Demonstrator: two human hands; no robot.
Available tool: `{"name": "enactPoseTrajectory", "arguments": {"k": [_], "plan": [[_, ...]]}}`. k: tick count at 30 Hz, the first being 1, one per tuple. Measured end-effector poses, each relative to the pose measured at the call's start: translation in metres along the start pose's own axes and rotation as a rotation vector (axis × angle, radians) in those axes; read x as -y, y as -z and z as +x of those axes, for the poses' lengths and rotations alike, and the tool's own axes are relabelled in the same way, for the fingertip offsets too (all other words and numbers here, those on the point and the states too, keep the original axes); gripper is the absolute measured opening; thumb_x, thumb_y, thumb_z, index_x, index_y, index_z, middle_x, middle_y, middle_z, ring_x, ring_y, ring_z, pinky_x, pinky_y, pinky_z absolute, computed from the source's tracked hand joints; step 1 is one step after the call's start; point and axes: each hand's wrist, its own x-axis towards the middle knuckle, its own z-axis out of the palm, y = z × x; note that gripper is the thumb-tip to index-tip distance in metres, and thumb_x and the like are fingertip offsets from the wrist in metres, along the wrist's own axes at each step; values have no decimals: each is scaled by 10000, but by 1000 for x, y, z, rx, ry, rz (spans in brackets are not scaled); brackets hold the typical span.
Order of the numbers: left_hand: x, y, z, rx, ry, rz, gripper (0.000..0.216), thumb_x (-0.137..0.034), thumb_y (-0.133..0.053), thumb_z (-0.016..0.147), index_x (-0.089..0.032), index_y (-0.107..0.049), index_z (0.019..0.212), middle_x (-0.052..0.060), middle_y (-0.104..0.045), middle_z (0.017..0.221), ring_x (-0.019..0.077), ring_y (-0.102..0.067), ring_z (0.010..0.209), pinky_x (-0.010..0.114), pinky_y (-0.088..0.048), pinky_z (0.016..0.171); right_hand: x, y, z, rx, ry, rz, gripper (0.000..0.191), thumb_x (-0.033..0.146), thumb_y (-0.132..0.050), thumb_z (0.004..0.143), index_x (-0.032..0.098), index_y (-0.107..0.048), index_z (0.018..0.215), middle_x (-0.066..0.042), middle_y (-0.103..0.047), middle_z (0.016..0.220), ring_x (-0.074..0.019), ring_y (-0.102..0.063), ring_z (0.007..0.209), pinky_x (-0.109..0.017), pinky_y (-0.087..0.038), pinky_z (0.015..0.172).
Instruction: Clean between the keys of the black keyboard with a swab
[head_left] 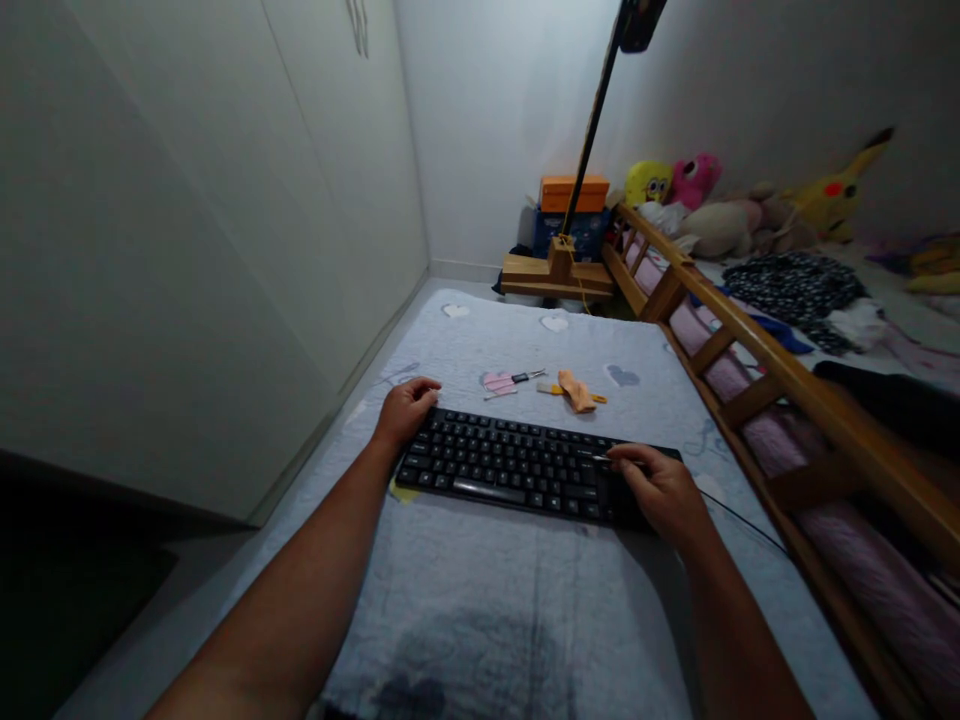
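Observation:
A black keyboard (499, 460) lies on a light blue, heart-patterned cover (465, 580). Beside its upper left corner is my left hand (407, 408), thumb and forefinger closed together. A tiny pale bit shows at those fingertips, too small to name. Over the keyboard's right part, my right hand (656, 485) pinches a thin metal-tipped tool (602, 459), its tip pointing left at the keys. Behind the keyboard lie a dark-handled tool with a metal tip (529, 377), a thin white stick (501, 395), and a yellow-handled brush (551, 389) under an orange cloth (576, 392).
A cable (742, 520) runs off to the right. A wooden bed rail (795, 370) borders the right side, with plush toys (720, 225) and clothes beyond. Tall white cabinet doors (225, 200) stand left. At the back are a lamp pole (589, 130) and an orange box (574, 193).

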Motion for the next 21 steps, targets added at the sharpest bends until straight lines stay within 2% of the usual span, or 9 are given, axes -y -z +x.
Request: {"name": "enactPoseTrajectory", "arguments": {"k": [5,9,17,21], "plan": [[-3,11,0,-248,-35,7,338,-401,-553,766,-156,-717,930,63,-713,950,181,-619,842,285,-494,807,-7,0,-2,-37,16,1,280,387,-546,813,232,-747,932,-65,-737,977,-241,-669,905,-387,-487,879],[1,19,1,-342,-22,44,346,-415,-552,764,-158,-719,926,64,-705,975,169,-601,801,281,-495,797,-7,0,6,-43,69,-57,270,359,-548,824,227,-752,942,-69,-737,983,-237,-656,935,-390,-479,894],[6,13,-2,-219,72,36,375,-396,-554,739,-121,-721,931,101,-729,928,207,-636,801,324,-497,810,1,-4,53,-22,229,-291,200,178,-541,839,209,-736,865,-63,-695,909,-213,-609,902,-354,-451,881],[3,12,-3,-191,75,75,364,-396,-551,729,-134,-723,913,107,-740,949,229,-654,819,345,-504,834,3,-15,76,-65,227,-396,179,132,-602,801,212,-757,841,-68,-614,887,-203,-578,896,-324,-439,858]]}}
